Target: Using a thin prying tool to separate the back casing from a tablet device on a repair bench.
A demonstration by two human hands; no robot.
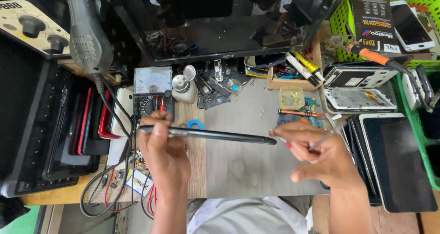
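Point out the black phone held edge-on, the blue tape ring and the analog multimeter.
black phone (pixel 215 134), head view, middle of its thin edge.
blue tape ring (pixel 195 124), head view, on its blue rim.
analog multimeter (pixel 152 80), head view, on its white dial face.

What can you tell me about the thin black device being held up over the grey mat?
The thin black device is a slim, glossy, dark slab, seen edge-on, lying nearly level above the grey mat. The left hand pinches its left end in the fingers; the right hand, holding a thin tool, meets its right end. Its face is hidden.
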